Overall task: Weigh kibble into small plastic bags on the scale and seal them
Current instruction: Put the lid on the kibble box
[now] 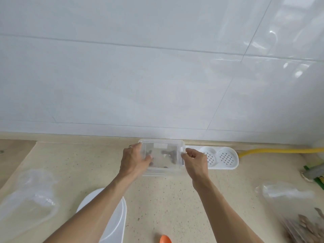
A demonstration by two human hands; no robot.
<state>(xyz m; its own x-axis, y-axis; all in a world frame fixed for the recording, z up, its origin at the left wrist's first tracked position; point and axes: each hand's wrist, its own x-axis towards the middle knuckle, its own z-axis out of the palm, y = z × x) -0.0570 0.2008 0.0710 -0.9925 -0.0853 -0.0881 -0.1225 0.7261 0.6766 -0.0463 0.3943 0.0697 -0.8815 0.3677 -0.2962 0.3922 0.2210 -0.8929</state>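
Observation:
A clear plastic container (162,171) with a few brown kibble pieces (171,153) on its bottom stands on the beige counter near the wall. My left hand (134,161) grips its left wall, thumb inside the box. My right hand (195,163) pinches the right rim. A clear plastic bag (29,195) lies crumpled at the left. Another clear bag (287,193) lies at the right, and kibble-filled bags (305,228) sit at the bottom right corner. No scale can be made out.
A white lid (112,223) lies under my left forearm. A white perforated holder (222,157) sits against the wall right of the container, with a yellow hose (273,150) beyond it. An orange object (164,239) peeks in at the bottom edge. A green-and-grey item (313,173) is at the right edge.

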